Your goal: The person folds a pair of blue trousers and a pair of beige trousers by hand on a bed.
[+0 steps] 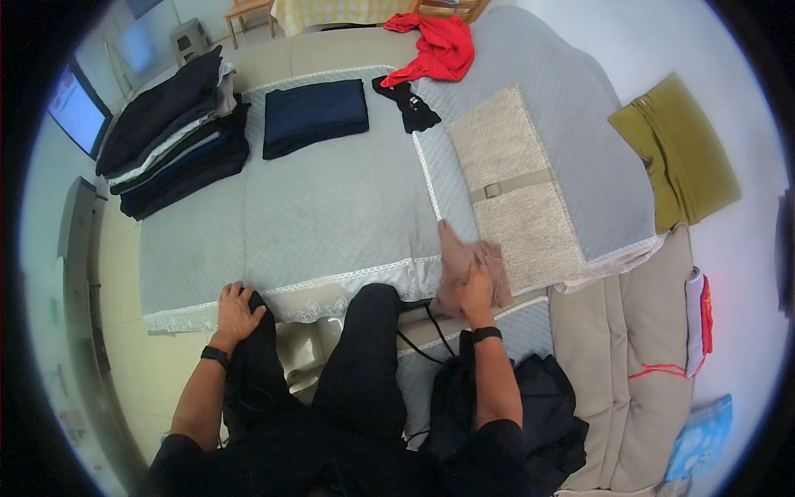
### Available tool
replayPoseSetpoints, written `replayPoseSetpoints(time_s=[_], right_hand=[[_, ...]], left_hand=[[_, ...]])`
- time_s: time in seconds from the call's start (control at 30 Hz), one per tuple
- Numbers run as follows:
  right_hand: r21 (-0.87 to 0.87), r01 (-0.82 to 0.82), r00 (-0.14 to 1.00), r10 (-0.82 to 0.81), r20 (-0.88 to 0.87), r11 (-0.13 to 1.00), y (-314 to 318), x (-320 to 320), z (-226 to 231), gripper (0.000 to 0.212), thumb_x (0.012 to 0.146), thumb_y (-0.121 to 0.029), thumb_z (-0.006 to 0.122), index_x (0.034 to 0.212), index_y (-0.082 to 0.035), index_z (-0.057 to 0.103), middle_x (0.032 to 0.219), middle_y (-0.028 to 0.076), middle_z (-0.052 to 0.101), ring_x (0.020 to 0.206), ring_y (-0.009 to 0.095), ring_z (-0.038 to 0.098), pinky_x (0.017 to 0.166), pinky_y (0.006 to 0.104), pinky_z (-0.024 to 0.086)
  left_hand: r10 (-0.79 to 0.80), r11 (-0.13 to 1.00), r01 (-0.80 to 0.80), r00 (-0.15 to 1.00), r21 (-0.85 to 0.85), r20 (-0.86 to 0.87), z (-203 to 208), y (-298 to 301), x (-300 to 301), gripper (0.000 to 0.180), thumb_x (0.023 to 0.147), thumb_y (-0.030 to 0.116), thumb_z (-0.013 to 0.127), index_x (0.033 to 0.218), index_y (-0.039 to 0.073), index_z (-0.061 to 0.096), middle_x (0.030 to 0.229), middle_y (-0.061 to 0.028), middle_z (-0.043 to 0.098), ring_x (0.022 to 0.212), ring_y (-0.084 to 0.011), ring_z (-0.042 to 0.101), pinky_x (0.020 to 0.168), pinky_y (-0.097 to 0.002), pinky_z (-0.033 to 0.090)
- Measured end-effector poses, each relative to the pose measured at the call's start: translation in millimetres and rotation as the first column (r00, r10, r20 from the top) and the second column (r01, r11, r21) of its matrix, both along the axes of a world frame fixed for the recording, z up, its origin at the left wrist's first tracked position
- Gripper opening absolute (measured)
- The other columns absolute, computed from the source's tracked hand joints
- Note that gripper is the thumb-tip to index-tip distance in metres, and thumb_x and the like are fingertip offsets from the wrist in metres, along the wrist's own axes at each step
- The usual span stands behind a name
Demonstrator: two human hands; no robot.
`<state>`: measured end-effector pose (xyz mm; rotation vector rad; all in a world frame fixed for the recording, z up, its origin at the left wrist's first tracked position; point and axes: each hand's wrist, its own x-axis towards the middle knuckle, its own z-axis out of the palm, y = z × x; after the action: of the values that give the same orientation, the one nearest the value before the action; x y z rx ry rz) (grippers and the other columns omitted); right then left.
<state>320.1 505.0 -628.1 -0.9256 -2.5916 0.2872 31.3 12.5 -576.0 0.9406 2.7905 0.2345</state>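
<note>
My right hand (475, 293) is closed on a small brownish-pink piece of clothing (455, 258) near the front edge of the sofa; its exact kind is unclear. One end of the cloth points away from me, and part of it lies against a beige cushion (517, 186) with a buckled strap. On my left knee rests my left hand (240, 313), its fingers stretched out and holding nothing. Beside my right leg a black garment or bag (546, 406) with dark cords lies on the seat.
A tall pile of folded clothes (178, 141) stands at the far left, beside a folded navy garment (316, 116). Farther back lie a black cloth (407, 105) and a red garment (439, 51). An olive cushion (683, 153) leans at the right, above a rolled cloth (696, 323).
</note>
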Motion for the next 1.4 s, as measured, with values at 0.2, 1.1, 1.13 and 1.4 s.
replayPoseSetpoints(time_s=[0.2,1.1,1.13,1.4], right_hand=[[-0.122,0.123,0.981,-0.139,-0.135,0.985,30,23,71,0.031,0.087,-0.015,0.070,0.107,0.008,0.065,0.098,0.032,0.065,0.094,0.052,0.062,0.082,0.0554,0.050],[-0.581,-0.463,0.864,0.194,-0.465,0.669,-234,-113,289,0.035,0.098,-0.028,0.070,0.109,0.005,0.072,0.101,0.010,0.075,0.093,0.012,0.064,0.082,0.0296,0.052],[-0.558,-0.444,0.873,0.197,-0.446,0.701,-233,-113,273,0.038,0.096,-0.026,0.073,0.120,0.004,0.070,0.091,0.009,0.073,0.085,0.011,0.062,0.077,0.0292,0.051],[-0.732,-0.393,0.912,0.136,-0.386,0.556,-255,-95,277,0.048,0.098,-0.010,0.069,0.143,0.002,0.058,0.084,-0.003,0.060,0.073,0.003,0.051,0.070,0.0205,0.047]], left_hand=[[0.002,0.999,-0.003,1.000,0.038,0.016,-9,-14,1,0.061,0.078,0.033,0.082,0.130,0.006,0.066,0.139,-0.0218,0.056,0.134,-0.0451,0.045,0.114,-0.0536,0.039],[-0.708,0.377,-0.635,0.271,0.675,0.651,161,2,57,0.087,0.102,0.026,0.068,0.166,0.011,0.011,0.139,-0.0101,0.059,0.125,-0.0170,0.058,0.106,-0.0327,0.047],[-0.638,0.379,-0.677,0.303,0.631,0.708,166,0,56,0.071,0.103,0.019,0.066,0.162,0.011,0.027,0.128,-0.0055,0.064,0.113,-0.0103,0.060,0.096,-0.0287,0.050],[-0.472,0.504,-0.529,0.493,0.683,0.731,179,-28,41,0.030,0.105,0.008,0.057,0.134,0.007,0.066,0.108,0.0014,0.069,0.094,-0.0032,0.059,0.083,-0.0222,0.049]])
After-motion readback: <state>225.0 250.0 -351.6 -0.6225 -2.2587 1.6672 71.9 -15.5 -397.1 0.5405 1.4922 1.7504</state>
